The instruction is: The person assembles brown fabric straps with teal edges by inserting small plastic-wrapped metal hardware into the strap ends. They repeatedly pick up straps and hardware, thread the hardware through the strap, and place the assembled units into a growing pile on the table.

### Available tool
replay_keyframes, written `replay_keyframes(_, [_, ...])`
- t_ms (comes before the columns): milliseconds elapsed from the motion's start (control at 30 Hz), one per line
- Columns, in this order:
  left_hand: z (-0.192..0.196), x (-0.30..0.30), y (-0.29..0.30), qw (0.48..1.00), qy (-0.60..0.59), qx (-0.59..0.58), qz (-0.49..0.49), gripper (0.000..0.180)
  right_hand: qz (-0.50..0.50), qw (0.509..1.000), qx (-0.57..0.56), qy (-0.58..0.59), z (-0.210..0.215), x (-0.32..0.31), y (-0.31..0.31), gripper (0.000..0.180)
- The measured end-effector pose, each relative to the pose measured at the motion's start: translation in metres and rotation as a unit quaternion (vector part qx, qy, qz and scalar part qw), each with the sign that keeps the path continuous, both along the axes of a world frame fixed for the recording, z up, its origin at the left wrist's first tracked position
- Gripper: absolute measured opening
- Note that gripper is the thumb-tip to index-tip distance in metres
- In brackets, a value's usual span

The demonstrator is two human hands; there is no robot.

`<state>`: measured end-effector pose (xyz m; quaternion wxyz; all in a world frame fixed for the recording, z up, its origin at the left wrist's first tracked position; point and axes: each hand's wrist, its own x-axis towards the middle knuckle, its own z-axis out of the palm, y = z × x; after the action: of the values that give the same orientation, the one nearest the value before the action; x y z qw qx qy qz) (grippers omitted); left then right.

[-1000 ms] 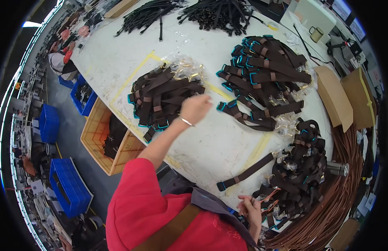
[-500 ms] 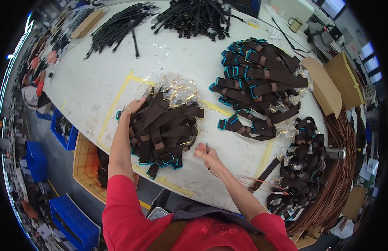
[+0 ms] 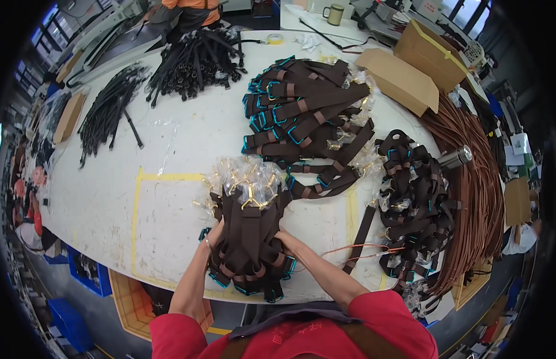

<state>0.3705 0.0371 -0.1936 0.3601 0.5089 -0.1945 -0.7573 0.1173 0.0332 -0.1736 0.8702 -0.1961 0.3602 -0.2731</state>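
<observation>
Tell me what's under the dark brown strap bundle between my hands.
White tabletop shows beside the dark brown strap bundle, between your left hand and right hand. Whatever lies directly beneath is covered.

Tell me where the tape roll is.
In the head view, the tape roll sits at upper centre, near the far edge of the table, right of the black straps.

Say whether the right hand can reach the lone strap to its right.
Probably yes: the right hand is against the strap bundle, but the lone strap lies near, only orange cords apparently crossing it.
</observation>
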Motion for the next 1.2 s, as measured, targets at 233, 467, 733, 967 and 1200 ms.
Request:
replay_keyframes(233, [0.037,-0.016,0.001,0.997,0.073,0.029,0.014,0.061,-0.021,0.997,-0.067,-0.029,0.023,0.008,0.015,0.054])
replay_keyframes(467, [0.156,-0.035,-0.043,0.989,-0.019,-0.036,-0.142,0.060,-0.168,0.977,-0.125,-0.027,0.135,-0.001,0.014,0.047])
replay_keyframes(733, [0.233,-0.129,-0.214,0.877,-0.144,-0.174,-0.425,0.058,-0.285,0.929,-0.197,-0.130,0.168,-0.039,-0.017,0.037])
replay_keyframes(967, [0.275,-0.203,-0.230,0.487,-0.554,-0.540,-0.405,0.075,-0.312,0.926,-0.173,-0.122,0.150,-0.067,-0.070,0.038])
replay_keyframes(1200, [0.147,-0.203,-0.058,0.286,-0.563,-0.711,-0.310,0.086,-0.253,0.957,-0.129,-0.065,0.129,-0.071,-0.096,0.039])
